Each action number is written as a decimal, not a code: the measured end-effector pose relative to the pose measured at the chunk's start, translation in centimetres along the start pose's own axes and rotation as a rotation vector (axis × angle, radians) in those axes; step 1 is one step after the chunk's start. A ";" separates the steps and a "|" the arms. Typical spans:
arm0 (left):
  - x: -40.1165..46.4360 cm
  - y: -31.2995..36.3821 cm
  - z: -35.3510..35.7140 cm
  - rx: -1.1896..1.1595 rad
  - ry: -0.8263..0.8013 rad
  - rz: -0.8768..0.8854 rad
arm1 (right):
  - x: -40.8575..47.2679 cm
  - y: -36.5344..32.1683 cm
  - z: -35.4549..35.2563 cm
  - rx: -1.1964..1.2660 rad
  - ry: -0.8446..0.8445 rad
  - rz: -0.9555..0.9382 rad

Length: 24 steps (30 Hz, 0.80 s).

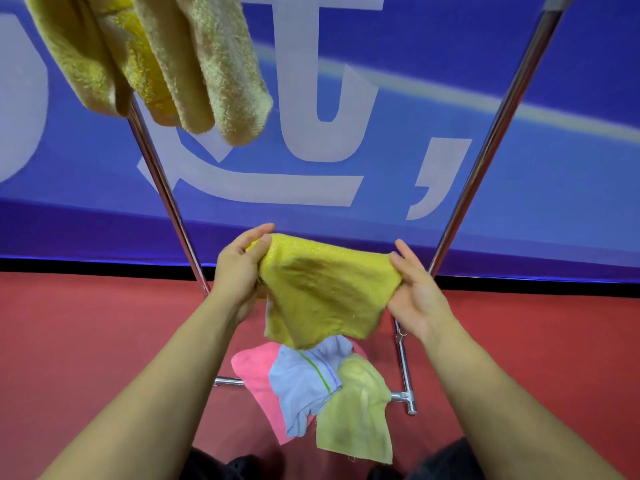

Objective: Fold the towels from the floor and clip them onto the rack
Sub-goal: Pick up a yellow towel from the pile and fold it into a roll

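at the upper left, folded yellow towels [145, 60] hang over the top of the rack, in front of its slanting left pole [162, 188]. the left forearm reaches up and forward from the lower left, and the left hand [239, 271] pinches the left top corner of a yellow towel [325, 289] between thumb and curled fingers. the towel is held in the air between the rack's two poles, its top edge stretched across and its lower part drooping loose. below it on the red floor [86, 341] lie a pink towel [256, 372], a pale blue towel [304, 382] with stripes and a light yellow towel [356, 410], overlapping across the rack's base bar. the right hand [415, 296] grips the towel's right top corner, palm toward the camera, with its fingers clamped on the cloth; the right forearm rises from the lower right, beside the right pole [485, 161].
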<state>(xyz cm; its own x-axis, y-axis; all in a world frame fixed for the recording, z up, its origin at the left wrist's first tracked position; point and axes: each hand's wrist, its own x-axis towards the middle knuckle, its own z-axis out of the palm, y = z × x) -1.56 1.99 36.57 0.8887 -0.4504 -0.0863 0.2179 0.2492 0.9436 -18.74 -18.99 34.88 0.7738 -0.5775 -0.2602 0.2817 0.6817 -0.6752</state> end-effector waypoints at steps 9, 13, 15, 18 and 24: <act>1.0 0.7 -2.4 0.242 0.141 0.180 | 0.1 -1.1 -1.9 -0.581 0.262 -0.257; 1.6 0.7 -3.5 0.311 0.191 0.223 | 0.4 -1.7 -2.2 -0.574 0.312 -0.367; 1.9 0.5 -3.8 0.339 0.202 0.230 | 0.5 -1.9 -2.2 -0.550 0.323 -0.406; 2.1 0.1 -4.1 0.395 0.197 0.259 | 0.6 -2.0 -2.3 -0.499 0.317 -0.421; 2.1 0.2 -4.4 0.521 0.182 0.278 | 0.7 -2.1 -2.8 -0.592 0.329 -0.483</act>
<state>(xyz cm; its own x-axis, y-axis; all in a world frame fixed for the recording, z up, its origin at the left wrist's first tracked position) 2.16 4.84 35.16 0.9484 -0.2640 0.1759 -0.2171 -0.1360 0.9666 -20.34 -22.08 34.21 0.4132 -0.9103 0.0253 0.1241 0.0288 -0.9918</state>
